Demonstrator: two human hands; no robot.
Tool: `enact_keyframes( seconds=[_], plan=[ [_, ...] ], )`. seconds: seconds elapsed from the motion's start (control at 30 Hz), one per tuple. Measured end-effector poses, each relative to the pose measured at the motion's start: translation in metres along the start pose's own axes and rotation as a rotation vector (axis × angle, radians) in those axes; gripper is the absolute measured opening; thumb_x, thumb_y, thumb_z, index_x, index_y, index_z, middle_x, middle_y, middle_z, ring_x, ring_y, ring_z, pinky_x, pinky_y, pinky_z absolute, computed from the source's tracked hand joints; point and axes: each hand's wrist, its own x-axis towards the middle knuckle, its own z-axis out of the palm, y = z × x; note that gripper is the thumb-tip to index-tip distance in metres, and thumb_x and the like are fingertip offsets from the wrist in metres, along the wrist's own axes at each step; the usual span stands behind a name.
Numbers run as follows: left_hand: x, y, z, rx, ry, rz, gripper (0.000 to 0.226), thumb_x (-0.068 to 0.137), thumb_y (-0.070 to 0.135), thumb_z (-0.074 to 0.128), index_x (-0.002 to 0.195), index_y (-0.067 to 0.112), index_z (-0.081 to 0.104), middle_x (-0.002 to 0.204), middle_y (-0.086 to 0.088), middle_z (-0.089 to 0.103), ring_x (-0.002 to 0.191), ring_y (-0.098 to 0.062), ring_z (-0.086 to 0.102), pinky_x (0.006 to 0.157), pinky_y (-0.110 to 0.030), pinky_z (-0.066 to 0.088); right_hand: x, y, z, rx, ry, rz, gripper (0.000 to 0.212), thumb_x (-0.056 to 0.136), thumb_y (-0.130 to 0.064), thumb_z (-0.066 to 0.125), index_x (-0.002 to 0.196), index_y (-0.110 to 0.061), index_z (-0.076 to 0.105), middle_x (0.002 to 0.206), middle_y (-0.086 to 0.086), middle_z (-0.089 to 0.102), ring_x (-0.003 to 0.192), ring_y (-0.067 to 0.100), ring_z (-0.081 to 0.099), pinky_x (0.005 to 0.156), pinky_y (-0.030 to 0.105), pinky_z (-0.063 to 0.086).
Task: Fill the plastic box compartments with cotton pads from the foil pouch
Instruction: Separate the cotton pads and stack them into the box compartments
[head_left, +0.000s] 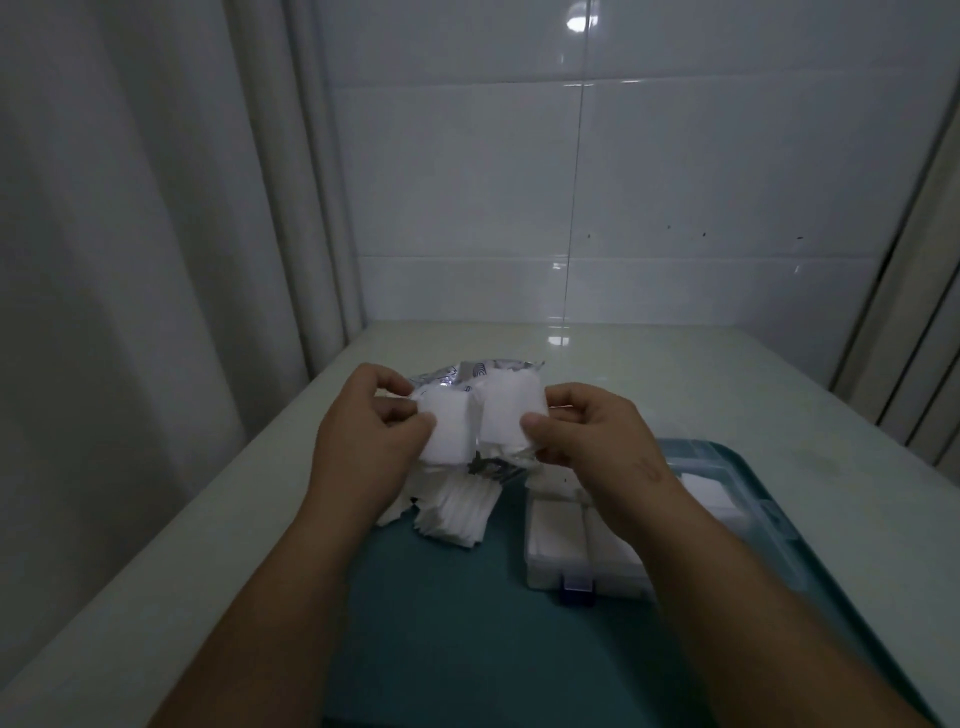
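Two white square cotton pad stacks (447, 431) pinched, one in left hand (363, 431), one in right hand (587, 436); best square edges before seating in clear plastic box (540, 574).

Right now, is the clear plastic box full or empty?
Not empty: white cotton pads lie in the clear plastic box's near compartments; a forearm hides the rest.
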Motion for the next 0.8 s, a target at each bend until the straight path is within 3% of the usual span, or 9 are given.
enact_keyframes(
  seconds=[0.13, 0.27, 0.4, 0.47, 0.57, 0.67, 0.8],
  plan=[
    [-0.002, 0.0, 0.004, -0.073, -0.052, -0.03, 0.025, 0.076, 0.006, 0.072, 0.087, 0.023, 0.056, 0.077, -0.004, 0.072, 0.077, -0.028, 0.068, 0.077, -0.047, 0.055, 0.0, 0.0, 0.001, 0.097, -0.064, 0.055, 0.014, 0.088, -0.009, 0.064, 0.101, -0.012, 0.067, 0.094, 0.009, 0.073, 0.085, 0.023, 0.07, 0.072, 0.027, 0.058],
    [-0.006, 0.003, 0.01, -0.174, -0.12, -0.049, 0.025, 0.078, 0.001, 0.071, 0.093, 0.014, 0.056, 0.076, -0.01, 0.072, 0.069, -0.025, 0.068, 0.077, -0.049, 0.056, -0.002, 0.001, 0.006, 0.038, -0.088, 0.056, 0.01, 0.089, -0.014, 0.063, 0.098, -0.018, 0.066, 0.095, 0.004, 0.071, 0.086, 0.02, 0.069, 0.071, 0.027, 0.057],
    [-0.008, 0.003, 0.014, -0.257, -0.181, -0.075, 0.028, 0.079, -0.004, 0.069, 0.097, 0.012, 0.055, 0.075, -0.011, 0.073, 0.068, -0.018, 0.07, 0.074, -0.043, 0.06, 0.001, 0.002, 0.004, -0.121, -0.1, 0.049, 0.017, 0.086, -0.019, 0.068, 0.098, -0.024, 0.057, 0.094, -0.004, 0.068, 0.077, 0.009, 0.066, 0.061, 0.02, 0.049],
    [-0.009, 0.003, 0.016, -0.258, -0.183, -0.073, 0.028, 0.079, -0.004, 0.069, 0.097, 0.013, 0.056, 0.078, -0.015, 0.072, 0.073, -0.023, 0.071, 0.073, -0.041, 0.061, 0.003, 0.003, 0.002, -0.09, -0.102, 0.07, 0.025, 0.083, -0.017, 0.072, 0.098, -0.023, 0.052, 0.095, -0.001, 0.069, 0.078, 0.014, 0.069, 0.063, 0.022, 0.054],
    [-0.009, 0.001, 0.018, -0.26, -0.179, -0.066, 0.03, 0.078, -0.007, 0.067, 0.097, 0.013, 0.055, 0.079, -0.019, 0.07, 0.073, -0.026, 0.07, 0.071, -0.038, 0.061, 0.003, 0.002, -0.001, -0.141, -0.05, 0.001, 0.019, 0.082, -0.014, 0.073, 0.091, -0.015, 0.056, 0.093, 0.009, 0.068, 0.076, 0.019, 0.068, 0.063, 0.023, 0.056],
    [-0.01, 0.001, 0.021, -0.278, -0.189, -0.069, 0.03, 0.08, -0.008, 0.065, 0.098, 0.013, 0.054, 0.07, -0.011, 0.07, 0.067, -0.019, 0.069, 0.064, -0.032, 0.058, 0.004, 0.0, -0.005, -0.176, -0.005, -0.045, 0.017, 0.079, -0.011, 0.075, 0.087, -0.011, 0.061, 0.087, 0.013, 0.067, 0.07, 0.018, 0.064, 0.06, 0.021, 0.056],
    [-0.012, 0.002, 0.023, -0.331, -0.251, -0.099, 0.033, 0.079, -0.01, 0.064, 0.102, 0.012, 0.054, 0.065, -0.001, 0.068, 0.061, -0.01, 0.066, 0.057, -0.023, 0.052, 0.003, 0.0, -0.006, -0.252, -0.084, 0.018, 0.018, 0.079, -0.013, 0.076, 0.085, -0.015, 0.059, 0.091, 0.007, 0.066, 0.071, 0.018, 0.063, 0.061, 0.024, 0.054]
  ],
)
